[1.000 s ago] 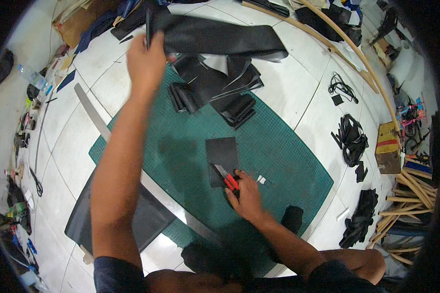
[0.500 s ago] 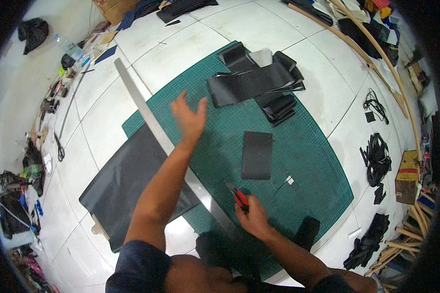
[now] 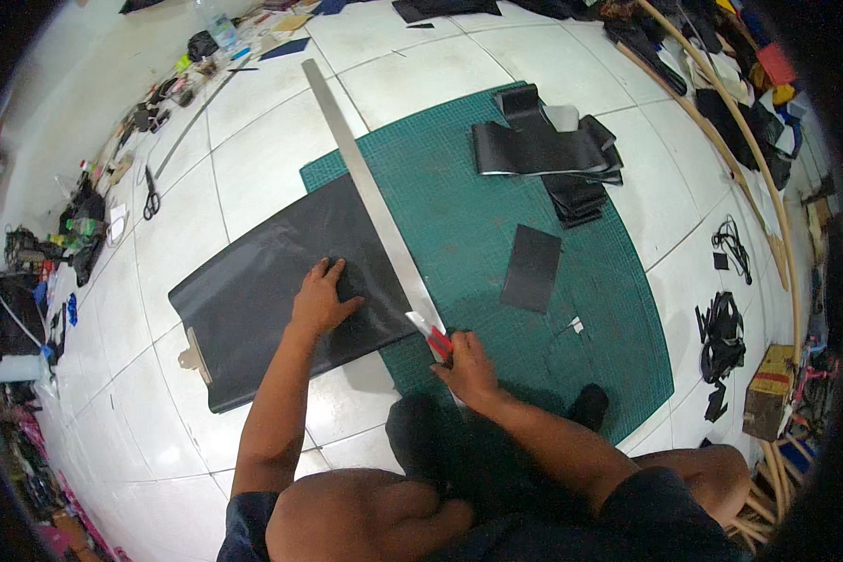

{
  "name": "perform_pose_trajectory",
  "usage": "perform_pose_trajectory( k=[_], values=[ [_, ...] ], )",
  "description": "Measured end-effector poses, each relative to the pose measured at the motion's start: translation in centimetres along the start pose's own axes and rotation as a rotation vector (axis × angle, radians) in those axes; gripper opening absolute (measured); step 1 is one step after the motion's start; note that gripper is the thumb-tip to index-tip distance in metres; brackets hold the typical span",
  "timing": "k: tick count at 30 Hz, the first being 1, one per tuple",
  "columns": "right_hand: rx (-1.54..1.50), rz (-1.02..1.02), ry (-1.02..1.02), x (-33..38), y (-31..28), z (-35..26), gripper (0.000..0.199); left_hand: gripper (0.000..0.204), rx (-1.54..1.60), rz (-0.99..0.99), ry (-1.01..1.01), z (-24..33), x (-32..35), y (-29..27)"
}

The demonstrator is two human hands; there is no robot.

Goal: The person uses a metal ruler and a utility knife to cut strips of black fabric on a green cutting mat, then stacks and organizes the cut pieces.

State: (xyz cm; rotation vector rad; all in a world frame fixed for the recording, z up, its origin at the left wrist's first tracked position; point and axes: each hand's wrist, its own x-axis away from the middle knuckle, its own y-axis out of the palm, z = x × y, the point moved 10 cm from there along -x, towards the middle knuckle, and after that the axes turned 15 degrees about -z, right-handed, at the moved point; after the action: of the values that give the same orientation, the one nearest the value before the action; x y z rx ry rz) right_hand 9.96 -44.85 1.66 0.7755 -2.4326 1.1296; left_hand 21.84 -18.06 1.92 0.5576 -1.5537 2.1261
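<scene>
My left hand (image 3: 322, 302) rests on a black sheet of smooth material (image 3: 262, 258), fingers spread. In my right hand (image 3: 470, 367) is a red box cutter (image 3: 435, 337), its blade out and pointing up-left over the metal ruler (image 3: 370, 192). The long ruler lies slantwise along the sheet's right edge, on a green cutting mat (image 3: 421, 150). Right of the ruler, a small black rectangular piece (image 3: 531, 269) lies on the mat. Farther back sit several folded black strips (image 3: 539, 150).
Scissors (image 3: 151, 197) lie on the white tiled floor at left. A metal clip (image 3: 195, 358) stands at the sheet's left edge. Black straps (image 3: 721, 328), a box (image 3: 768, 391) and wooden poles (image 3: 745, 117) line the right side. Assorted clutter runs along the left wall.
My left hand has come back from beyond the ruler onto the black sheet. My right hand has brought the cutter over to the ruler's near part. The view has shifted.
</scene>
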Motion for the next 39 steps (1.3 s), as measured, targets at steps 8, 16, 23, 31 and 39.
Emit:
perform_pose_trajectory(
  k=[8,16,23,31,39],
  values=[
    [-0.077,0.045,-0.057,-0.2,1.5,-4.3,0.047,0.093,-0.058,-0.107,-0.015,0.5,0.3,-0.3],
    [0.006,-0.045,-0.057,1.0,5.8,-3.0,0.052,0.092,0.006,-0.051,0.046,0.4,0.5,-0.1],
    [0.008,-0.017,-0.055,1.0,4.7,-3.3,0.037,0.088,-0.036,-0.03,0.094,1.1,0.7,-0.1],
    [-0.264,0.496,0.072,-4.1,-11.7,3.0,0.033,0.095,-0.009,-0.022,0.025,0.1,1.3,0.2],
    [-0.216,0.341,-0.007,-9.6,-6.1,-0.4,0.04,0.1,-0.044,-0.046,0.027,1.2,0.9,0.5]
  ],
)
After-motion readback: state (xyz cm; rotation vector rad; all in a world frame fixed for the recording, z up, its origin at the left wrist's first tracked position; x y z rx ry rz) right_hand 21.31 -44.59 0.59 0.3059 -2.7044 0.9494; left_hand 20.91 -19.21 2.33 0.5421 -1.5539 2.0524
